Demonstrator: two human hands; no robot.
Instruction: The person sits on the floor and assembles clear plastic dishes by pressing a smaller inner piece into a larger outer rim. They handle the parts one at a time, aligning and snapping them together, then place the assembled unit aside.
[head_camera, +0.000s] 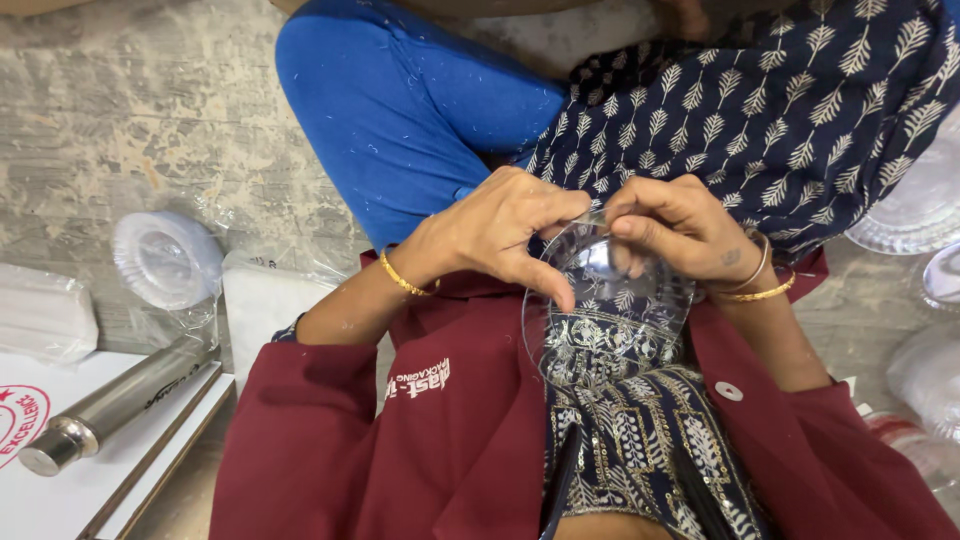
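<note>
The clear plastic lid (610, 320) sits at the middle of the frame, held up over my lap, and I can see my patterned dress straight through it. Both my hands meet at its top edge: my left hand (500, 235) pinches the rim between thumb and forefinger, the forefinger pointing down along the left side, and my right hand (680, 235) has its fingertips closed on the rim just beside, so both grip the lid. I judge it very light, thin and springy, likely to flex or crack if squeezed hard, and slick on its face; the stiff rim is the best place to hold, as I do now. Gold bangles (405, 278) ring my wrists, and maroon sleeves (330, 420) fill the bottom of the frame. My blue knee (400, 100) is at upper centre. At left on the floor lies a stack of lids in a bag (165, 260), with a white packet (45, 312) further left. A steel bottle (115, 400) rests on a white board (90, 490) at lower left. More clear lids (915, 205) lie at the right edge.
</note>
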